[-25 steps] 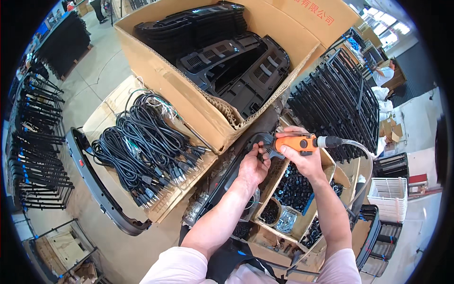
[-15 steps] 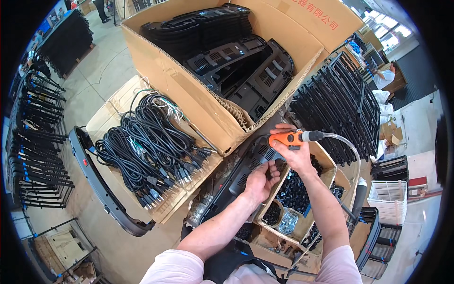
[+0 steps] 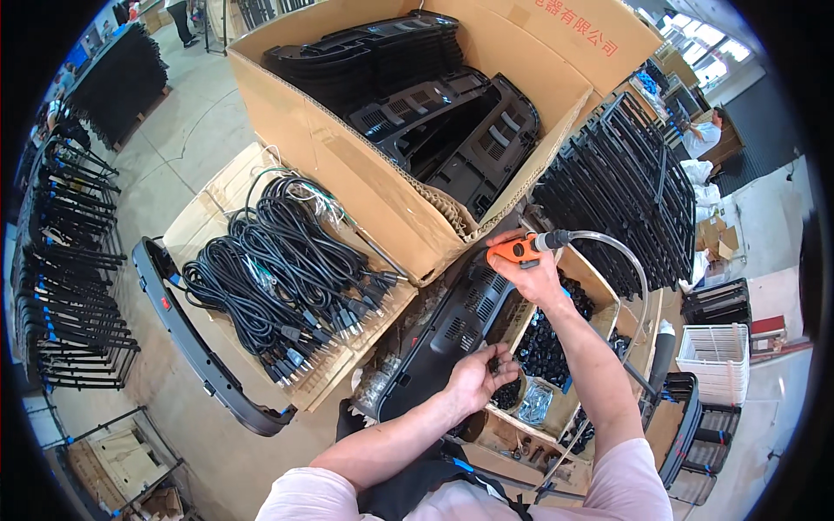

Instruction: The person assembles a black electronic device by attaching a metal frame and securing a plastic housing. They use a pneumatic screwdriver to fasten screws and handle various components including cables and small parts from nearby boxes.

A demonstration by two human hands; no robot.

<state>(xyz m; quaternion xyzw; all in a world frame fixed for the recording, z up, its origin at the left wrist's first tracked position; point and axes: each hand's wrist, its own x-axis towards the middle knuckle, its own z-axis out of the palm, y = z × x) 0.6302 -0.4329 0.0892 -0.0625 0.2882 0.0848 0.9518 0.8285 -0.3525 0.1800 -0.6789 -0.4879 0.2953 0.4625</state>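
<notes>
Right hand (image 3: pixel 540 276) gripping orange driver (image 3: pixel 514 250), left hand (image 3: pixel 476 375) pinching screws (image 3: pixel 499 363)

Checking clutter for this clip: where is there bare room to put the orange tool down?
Little room near the hands. Bare grey floor lies left of the big cardboard box, beyond the black cable bundles. Around the right hand, holding the orange tool, and the left hand, small-part trays crowd everything.

One orange screwdriver (image 3: pixel 512 250) in the right hand (image 3: pixel 532 276); one big cardboard box (image 3: pixel 365 187) just above it; two hands.
</notes>
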